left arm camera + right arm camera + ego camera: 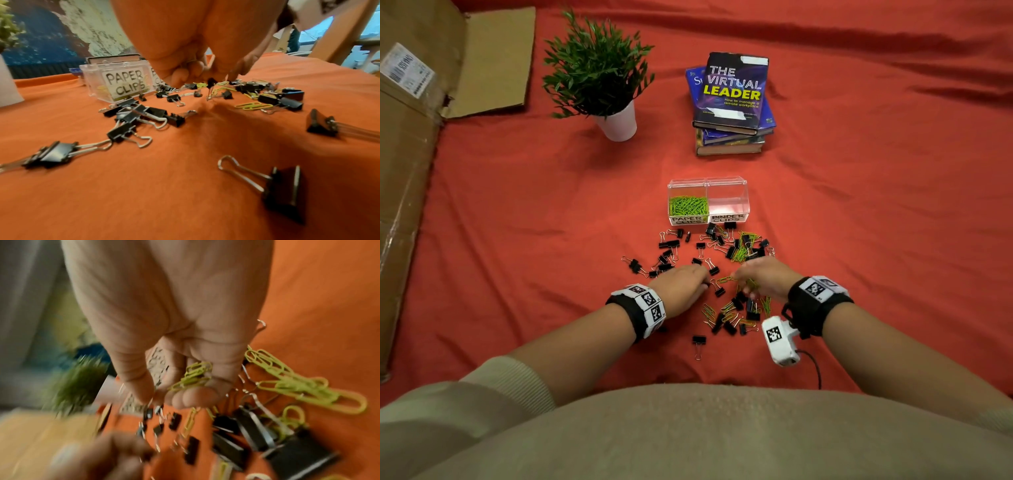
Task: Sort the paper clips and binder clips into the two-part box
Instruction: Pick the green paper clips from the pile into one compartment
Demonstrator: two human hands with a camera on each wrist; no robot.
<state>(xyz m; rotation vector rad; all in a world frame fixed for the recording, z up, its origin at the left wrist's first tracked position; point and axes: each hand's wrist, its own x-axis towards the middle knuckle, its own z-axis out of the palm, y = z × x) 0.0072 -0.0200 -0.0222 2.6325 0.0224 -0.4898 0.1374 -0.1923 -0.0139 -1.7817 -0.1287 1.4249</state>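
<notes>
Head view showed the two-part box (743,192) beyond the scattered clips, its left half filled with green paper clips (688,205), its right half bare. The right hand (765,277) curled around a bunch of paper clips (192,377); the left hand (681,287) pinched a black binder clip (210,81) just off the red cloth (876,212). Gathering looked underway; each handful probably needs carrying to its labelled half.

One two-part box (708,202), three books (732,102), one plant (599,68), two hands (681,289).
</notes>
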